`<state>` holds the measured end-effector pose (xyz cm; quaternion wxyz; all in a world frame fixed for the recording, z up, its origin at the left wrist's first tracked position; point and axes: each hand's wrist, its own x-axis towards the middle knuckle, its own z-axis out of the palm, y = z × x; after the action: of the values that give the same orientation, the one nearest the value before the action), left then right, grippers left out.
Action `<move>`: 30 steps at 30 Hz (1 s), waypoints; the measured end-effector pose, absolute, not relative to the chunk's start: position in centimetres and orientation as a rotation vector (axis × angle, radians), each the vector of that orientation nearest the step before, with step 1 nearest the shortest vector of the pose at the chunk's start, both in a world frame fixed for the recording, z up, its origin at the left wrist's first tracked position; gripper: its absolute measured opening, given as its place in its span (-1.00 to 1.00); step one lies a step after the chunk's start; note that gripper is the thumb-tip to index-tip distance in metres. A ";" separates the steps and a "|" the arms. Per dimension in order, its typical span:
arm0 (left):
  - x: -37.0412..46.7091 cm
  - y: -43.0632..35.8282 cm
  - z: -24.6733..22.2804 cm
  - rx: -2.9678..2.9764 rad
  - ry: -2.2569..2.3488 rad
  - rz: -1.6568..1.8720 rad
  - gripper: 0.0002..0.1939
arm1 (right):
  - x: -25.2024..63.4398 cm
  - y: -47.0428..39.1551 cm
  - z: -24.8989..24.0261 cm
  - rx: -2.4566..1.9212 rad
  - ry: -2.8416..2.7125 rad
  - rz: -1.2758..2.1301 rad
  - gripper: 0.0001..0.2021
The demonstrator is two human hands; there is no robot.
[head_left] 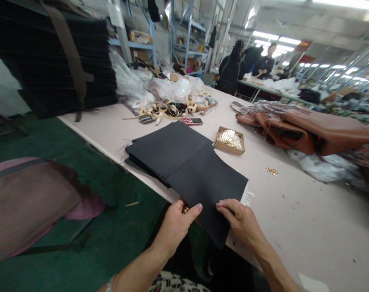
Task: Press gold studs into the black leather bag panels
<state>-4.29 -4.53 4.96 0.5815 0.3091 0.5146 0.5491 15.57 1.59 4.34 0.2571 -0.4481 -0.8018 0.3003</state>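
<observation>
Flat black fabric panel (207, 182), creased, at table's near edge, six o'clock. Left hand (181, 217): thumb and fingers pinching its edge. Right hand (241, 219): fingertips bunched, touching panel.

Blue metal shelving (189, 36) stands against a pale wall (164, 32) beyond the table (294, 219), over a green floor (111, 259), with a cloth-draped chair (35, 202) at left and lit ceiling tubes (266, 35) running into the distance
</observation>
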 end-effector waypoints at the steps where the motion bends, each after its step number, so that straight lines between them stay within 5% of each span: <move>1: -4.0 -4.4 5.0 0.703 1.228 1.274 -0.68 | 16.0 1.0 4.3 -1.224 -2.126 0.882 -0.83; 14: -4.9 -7.9 3.6 0.642 1.274 0.978 -0.72 | 15.5 -0.4 4.5 -1.317 -1.466 1.616 -0.78; 30: -4.3 -6.7 3.8 0.338 1.135 0.997 -0.69 | 13.0 1.1 5.6 -1.509 -1.529 1.762 -0.78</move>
<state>-4.32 -6.66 3.82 0.7149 0.1528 0.5126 0.4503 13.04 1.06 5.57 0.1806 -0.5343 -0.5412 0.6237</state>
